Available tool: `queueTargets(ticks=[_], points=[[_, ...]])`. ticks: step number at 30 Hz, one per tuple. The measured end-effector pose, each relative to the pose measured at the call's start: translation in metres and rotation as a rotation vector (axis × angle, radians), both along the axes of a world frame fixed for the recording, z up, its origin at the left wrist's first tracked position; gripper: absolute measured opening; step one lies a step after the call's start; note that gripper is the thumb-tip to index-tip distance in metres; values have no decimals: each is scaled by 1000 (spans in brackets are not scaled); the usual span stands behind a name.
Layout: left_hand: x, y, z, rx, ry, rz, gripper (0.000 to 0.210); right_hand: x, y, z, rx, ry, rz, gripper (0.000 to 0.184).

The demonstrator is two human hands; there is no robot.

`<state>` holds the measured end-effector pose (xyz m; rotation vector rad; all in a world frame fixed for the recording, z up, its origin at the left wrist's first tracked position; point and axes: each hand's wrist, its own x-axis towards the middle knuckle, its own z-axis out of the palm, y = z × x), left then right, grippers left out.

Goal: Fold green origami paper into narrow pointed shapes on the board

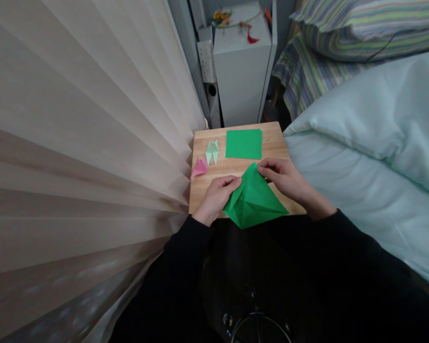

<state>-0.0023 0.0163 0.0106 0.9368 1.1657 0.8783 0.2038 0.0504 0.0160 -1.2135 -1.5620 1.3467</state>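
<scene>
A creased sheet of green origami paper [253, 200] is held up over the near edge of a small wooden table [207, 195], its lower corner reaching past that edge. My left hand [218, 194] pinches its left side, thumb on top and fingers underneath. Near the upper corner, my right hand [280, 175] grips the paper's right edge between thumb and fingertips. Fold lines cross the middle of the sheet. Just beyond lies a stack of flat green paper [243, 144]. To its left are a pale green folded paper piece [212, 152] and a pink folded paper piece [199, 167].
A pleated curtain [110, 143] runs along the table's left side. On the right is a bed with a pale blue-green quilt [372, 128] and striped pillows [372, 28]. Behind the table stands a white cabinet [241, 76] with small items on top.
</scene>
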Motion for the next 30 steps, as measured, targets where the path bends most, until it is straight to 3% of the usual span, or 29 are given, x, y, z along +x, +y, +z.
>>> queueTargets(ticks=[9,14,16,20,25,30], points=[[1,-2,3,76,114,-89,25,-8,-4,1,33,-25,-111,11],[2,-2,1,17,60,-32,22,-8,-3,1,-10,31,-235,14],[2,-1,-1,15,40,28,22,-8,-2,2,-38,62,-215,17],[0,0,-1,-22,-41,95,23,-6,-3,2,-21,-21,-32,27],[-4,-2,4,-110,-60,-60,29,-3,-3,2,-5,-86,20,28],[-8,-1,0,-51,63,-303,36,-1,-4,3,45,-86,136,25]])
